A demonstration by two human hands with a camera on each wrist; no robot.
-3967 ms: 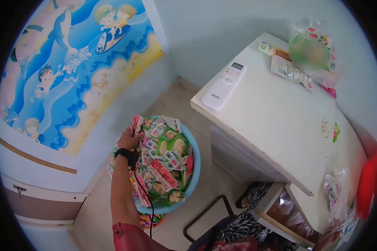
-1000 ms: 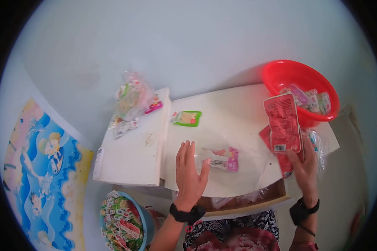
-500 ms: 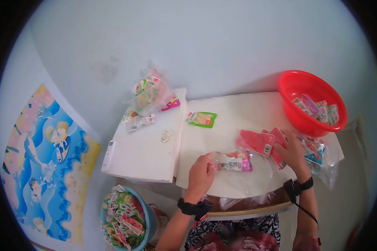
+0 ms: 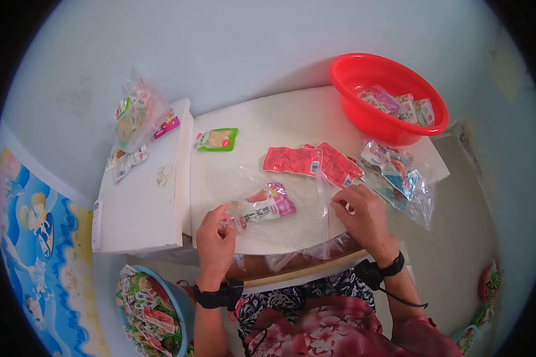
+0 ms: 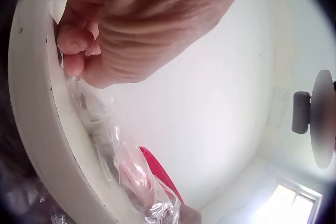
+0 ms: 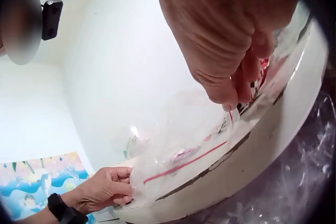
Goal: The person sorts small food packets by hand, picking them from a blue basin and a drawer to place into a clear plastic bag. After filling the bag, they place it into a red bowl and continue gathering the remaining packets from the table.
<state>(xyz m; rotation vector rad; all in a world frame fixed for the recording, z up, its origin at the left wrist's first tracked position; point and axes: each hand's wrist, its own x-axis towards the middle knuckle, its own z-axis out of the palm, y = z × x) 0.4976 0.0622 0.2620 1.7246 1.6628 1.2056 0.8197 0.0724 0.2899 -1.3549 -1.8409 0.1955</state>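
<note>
A clear zip bag [image 4: 307, 229] lies flat at the table's front, a pink-and-white packet [image 4: 268, 203] inside or under its film; which, I cannot tell. My left hand [image 4: 215, 244] pinches the bag's left edge, plastic trailing from the fingertips [image 5: 74, 66] in the left wrist view. At the other end my right hand [image 4: 366, 220] pinches the bag's edge; the right wrist view shows its red zip line [image 6: 184, 169] running to these fingers [image 6: 239, 85]. Two red packets [image 4: 293, 160] overlap just behind the bag, near my right hand.
Back right stands a red basin [image 4: 345, 101] holding several packets. A bag with teal packets [image 4: 399, 178] lies right of my right hand. A green packet [image 4: 218, 140] sits back left. Below the table's left side is a blue tub [image 4: 181, 297] full of packets.
My right hand has let go of the red packets, which now lie on the table, and has moved forward-edge-wards to the clear bag. My left hand still holds the bag's left edge.
</note>
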